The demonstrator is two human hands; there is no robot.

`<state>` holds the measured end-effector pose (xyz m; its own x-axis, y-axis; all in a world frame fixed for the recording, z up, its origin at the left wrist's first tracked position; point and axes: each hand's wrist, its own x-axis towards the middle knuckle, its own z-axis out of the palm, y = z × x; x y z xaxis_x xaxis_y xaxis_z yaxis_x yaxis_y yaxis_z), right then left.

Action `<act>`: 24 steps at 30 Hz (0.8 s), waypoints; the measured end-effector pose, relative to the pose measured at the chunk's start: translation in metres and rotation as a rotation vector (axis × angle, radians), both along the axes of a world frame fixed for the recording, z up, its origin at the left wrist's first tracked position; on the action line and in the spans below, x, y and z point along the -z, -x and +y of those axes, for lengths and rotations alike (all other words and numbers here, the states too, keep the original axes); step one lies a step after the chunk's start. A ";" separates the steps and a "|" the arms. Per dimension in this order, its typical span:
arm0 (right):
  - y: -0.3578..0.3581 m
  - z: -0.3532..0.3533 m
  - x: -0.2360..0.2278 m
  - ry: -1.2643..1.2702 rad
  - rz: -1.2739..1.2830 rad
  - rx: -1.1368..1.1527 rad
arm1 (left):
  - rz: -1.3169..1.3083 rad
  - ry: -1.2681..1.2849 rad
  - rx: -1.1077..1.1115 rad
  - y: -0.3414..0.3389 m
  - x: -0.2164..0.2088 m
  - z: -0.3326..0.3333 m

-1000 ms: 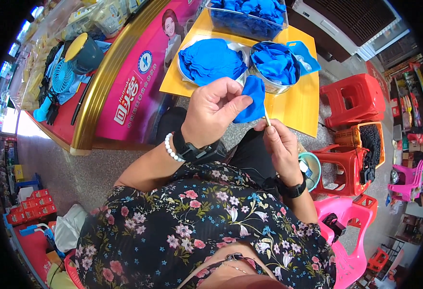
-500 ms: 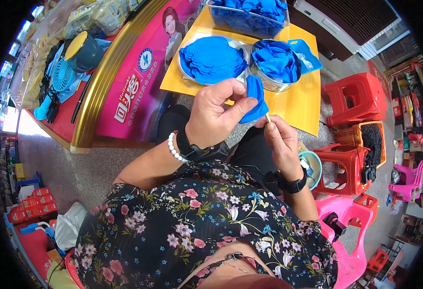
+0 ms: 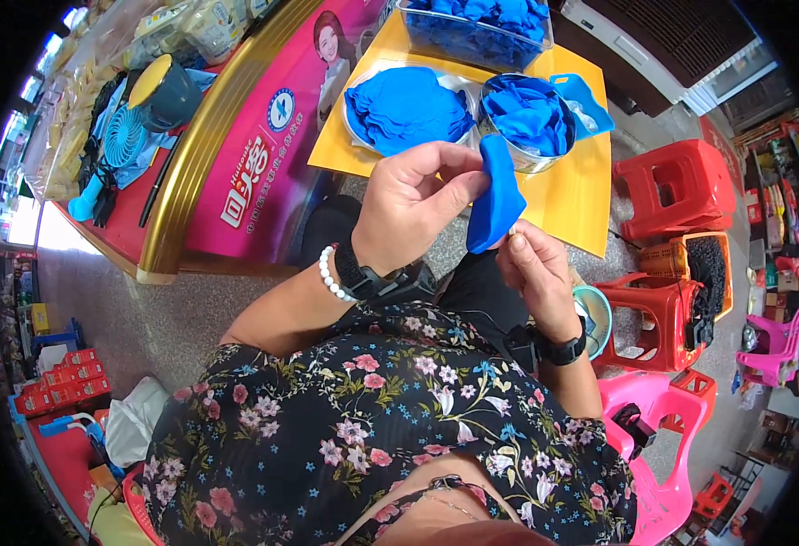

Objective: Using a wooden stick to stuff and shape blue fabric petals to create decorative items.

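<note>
Left hand (image 3: 407,211) pinching folded blue fabric-like piece (image 3: 500,202); right hand (image 3: 541,278), just apart, clamped on thin pale stick (image 3: 511,231), mostly hidden; light pinch, steady stick advisable

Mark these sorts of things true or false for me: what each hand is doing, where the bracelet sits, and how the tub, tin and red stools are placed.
1. The left hand pinches a blue fabric piece. True.
2. The right hand is open and empty. False: the right hand pinches a small pale thing, mostly hidden.
3. The white beaded bracelet is on the right wrist. False: the bracelet is on the left wrist.
4. The clear tub stands beyond the round tin. True.
5. The round tin is empty. False: it holds blue pieces.
6. Red stools stand to the right of the yellow board. True.
</note>
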<state>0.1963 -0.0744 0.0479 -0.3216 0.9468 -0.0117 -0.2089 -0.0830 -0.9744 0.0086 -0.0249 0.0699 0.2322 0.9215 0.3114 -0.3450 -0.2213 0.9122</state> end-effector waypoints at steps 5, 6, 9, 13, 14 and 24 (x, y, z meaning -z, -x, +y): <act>0.000 -0.002 0.001 -0.120 -0.189 0.029 | 0.110 -0.105 -0.083 0.005 -0.004 0.000; -0.002 -0.003 0.001 -0.165 -0.253 0.032 | 0.166 -0.170 -0.120 0.007 -0.004 0.001; 0.000 -0.002 -0.002 -0.214 -0.324 0.046 | 0.366 -0.389 -0.221 0.009 -0.009 0.007; 0.004 -0.003 0.004 -0.190 -0.230 0.130 | 0.537 -0.543 -0.278 0.006 -0.008 0.005; 0.004 -0.004 0.006 -0.191 -0.230 0.131 | 0.512 -0.541 -0.277 0.004 -0.008 0.005; 0.007 0.001 0.000 -0.325 -0.380 0.206 | 0.091 -0.130 -0.144 0.010 -0.006 0.004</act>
